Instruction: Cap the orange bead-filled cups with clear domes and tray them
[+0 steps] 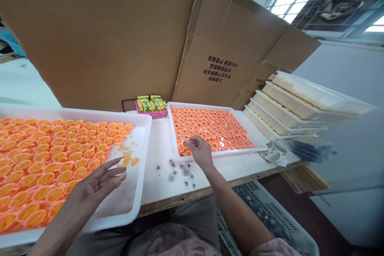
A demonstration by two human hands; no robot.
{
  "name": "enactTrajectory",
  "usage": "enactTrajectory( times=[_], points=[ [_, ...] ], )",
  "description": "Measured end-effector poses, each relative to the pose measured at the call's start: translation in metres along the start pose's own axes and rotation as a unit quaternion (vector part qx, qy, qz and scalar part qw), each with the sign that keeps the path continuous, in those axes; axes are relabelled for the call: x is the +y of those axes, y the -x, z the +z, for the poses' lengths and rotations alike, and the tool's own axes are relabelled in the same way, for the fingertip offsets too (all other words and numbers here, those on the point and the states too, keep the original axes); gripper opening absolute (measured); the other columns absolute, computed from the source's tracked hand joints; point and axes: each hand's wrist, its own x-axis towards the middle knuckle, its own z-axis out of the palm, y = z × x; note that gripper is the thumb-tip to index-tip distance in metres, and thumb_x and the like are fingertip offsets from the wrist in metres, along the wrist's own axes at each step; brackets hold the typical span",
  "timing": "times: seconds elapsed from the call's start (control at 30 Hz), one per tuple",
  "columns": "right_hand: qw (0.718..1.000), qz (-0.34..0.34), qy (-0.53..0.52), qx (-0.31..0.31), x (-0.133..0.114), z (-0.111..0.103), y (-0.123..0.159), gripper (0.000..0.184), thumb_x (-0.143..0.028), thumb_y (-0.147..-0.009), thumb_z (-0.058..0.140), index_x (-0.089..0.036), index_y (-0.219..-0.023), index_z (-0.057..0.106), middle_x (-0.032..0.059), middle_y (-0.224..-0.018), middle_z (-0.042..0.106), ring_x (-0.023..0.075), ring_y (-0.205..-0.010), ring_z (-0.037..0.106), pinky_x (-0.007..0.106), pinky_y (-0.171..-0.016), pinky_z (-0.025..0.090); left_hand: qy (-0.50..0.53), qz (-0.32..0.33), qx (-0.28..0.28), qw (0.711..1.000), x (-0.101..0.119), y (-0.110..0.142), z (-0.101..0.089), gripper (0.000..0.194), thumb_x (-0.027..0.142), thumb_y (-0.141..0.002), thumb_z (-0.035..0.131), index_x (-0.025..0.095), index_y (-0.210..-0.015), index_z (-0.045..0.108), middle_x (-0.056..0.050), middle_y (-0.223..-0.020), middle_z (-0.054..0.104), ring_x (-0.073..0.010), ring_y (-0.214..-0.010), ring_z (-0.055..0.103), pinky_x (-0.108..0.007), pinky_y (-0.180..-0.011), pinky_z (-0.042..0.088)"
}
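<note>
My left hand (pixel 97 186) hovers over the right side of a white tray (pixel 142 160), fingers stretched out and holding nothing. Rows of small orange cups (pixel 64 166) with yellow-orange filling take up most of that tray, and yellow crumbs (pixel 129 159) lie on its bare floor. At the near left corner of a second white tray (pixel 220 153), my right hand (pixel 200 150) pinches a small orange cup (pixel 185 143). The cups (pixel 207 122) around it have clear tops with dark marks. Clear discs (pixel 185 172) and little dark pieces (pixel 193 186) lie loose on the table below my right hand.
A pink basket (pixel 156 115) of small yellow-green boxes stands behind, against tall cardboard (pixel 216 48). Stacked white trays (pixel 288 108) rise at the right, beside a patterned divided dish (pixel 273 154) and a plastic-wrapped bundle (pixel 310 148). Below the table's edge is a pale crate (pixel 288 212).
</note>
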Motion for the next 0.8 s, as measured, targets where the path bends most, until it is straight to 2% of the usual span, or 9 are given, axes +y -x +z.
enactTrajectory(
  times=[0.1,0.2,0.37,0.43,0.53,0.63,0.67,0.73,0.8],
  points=[
    [0.989,0.032,0.142,-0.002,0.027,-0.014,-0.026,0.022,-0.039,-0.074,0.062,-0.017,-0.079,0.064,0.0037,-0.076,0.069,0.0164,-0.073,0.063,0.025,-0.066,0.045,0.006,-0.013,0.020,1.000,-0.003,-0.003,-0.003,0.059,0.046,-0.056,0.078,0.024,-0.109,0.063,-0.008,-0.114,0.066,-0.0312,-0.107,0.059,-0.041,-0.095,0.046],
    [0.984,0.030,0.177,-0.014,0.034,-0.010,-0.035,0.019,-0.036,-0.073,0.063,-0.018,-0.071,0.064,0.0030,-0.070,0.068,0.0154,-0.067,0.061,0.024,-0.061,0.040,0.020,-0.005,0.072,0.997,-0.007,-0.004,-0.007,0.052,0.045,-0.054,0.079,0.025,-0.101,0.067,-0.007,-0.111,0.067,-0.0296,-0.100,0.062,-0.033,-0.085,0.054],
    [0.972,0.012,0.233,-0.024,0.030,0.001,-0.033,0.021,-0.034,-0.074,0.063,-0.017,-0.063,0.063,0.0031,-0.062,0.063,0.0158,-0.065,0.058,0.025,-0.061,0.035,0.116,0.093,0.177,0.973,-0.008,0.002,-0.008,0.030,0.039,-0.067,0.073,0.024,-0.092,0.069,-0.003,-0.099,0.070,-0.0208,-0.084,0.067,-0.026,-0.077,0.055],
    [0.969,0.000,0.246,-0.018,0.031,0.002,-0.030,0.020,-0.033,-0.076,0.061,-0.016,-0.067,0.063,0.0046,-0.064,0.062,0.0172,-0.066,0.057,0.026,-0.061,0.035,0.195,0.129,0.187,0.954,-0.006,0.002,-0.009,0.023,0.032,-0.067,0.073,0.022,-0.087,0.069,-0.003,-0.093,0.071,-0.0196,-0.080,0.067,-0.027,-0.076,0.055],
    [0.968,-0.037,0.246,0.023,0.027,0.005,-0.022,0.022,-0.033,-0.081,0.055,-0.013,-0.085,0.065,0.0105,-0.085,0.063,0.0193,-0.072,0.057,0.030,-0.067,0.039,0.279,0.163,0.204,0.924,-0.003,0.002,-0.016,0.017,0.025,-0.068,0.072,0.020,-0.084,0.068,-0.003,-0.089,0.071,-0.0191,-0.082,0.067,-0.027,-0.075,0.054],
    [0.978,-0.113,0.174,0.035,0.002,0.021,-0.004,0.025,-0.034,-0.085,0.051,-0.013,-0.095,0.062,0.0101,-0.094,0.060,0.0178,-0.077,0.057,0.030,-0.073,0.043,0.294,0.183,0.245,0.906,0.000,0.003,-0.029,0.014,0.022,-0.071,0.070,0.017,-0.083,0.067,-0.005,-0.088,0.071,-0.0185,-0.082,0.066,-0.027,-0.074,0.053],
    [0.980,-0.152,0.126,0.007,-0.013,0.030,0.004,0.023,-0.033,-0.086,0.050,-0.014,-0.094,0.062,0.0085,-0.091,0.061,0.0169,-0.077,0.057,0.029,-0.073,0.044,0.292,0.191,0.262,0.900,0.001,0.003,-0.034,0.014,0.021,-0.071,0.070,0.016,-0.083,0.067,-0.005,-0.088,0.071,-0.0180,-0.081,0.066,-0.026,-0.074,0.053],
    [0.965,-0.239,0.020,-0.103,-0.046,0.052,0.024,0.017,-0.027,-0.086,0.050,-0.016,-0.092,0.063,0.0058,-0.087,0.062,0.0153,-0.076,0.058,0.027,-0.072,0.046,0.285,0.204,0.290,0.891,0.001,0.003,-0.042,0.014,0.021,-0.071,0.070,0.016,-0.083,0.066,-0.005,-0.087,0.070,-0.0169,-0.079,0.066,-0.025,-0.072,0.052],
    [0.908,-0.327,-0.008,-0.262,-0.081,0.079,0.042,0.017,-0.018,-0.085,0.050,-0.019,-0.094,0.064,0.0043,-0.092,0.062,0.0143,-0.079,0.058,0.026,-0.073,0.046,0.279,0.203,0.306,0.887,-0.001,0.001,-0.048,0.015,0.022,-0.071,0.070,0.016,-0.084,0.065,-0.005,-0.087,0.070,-0.0161,-0.078,0.066,-0.025,-0.071,0.052]
  ],
)
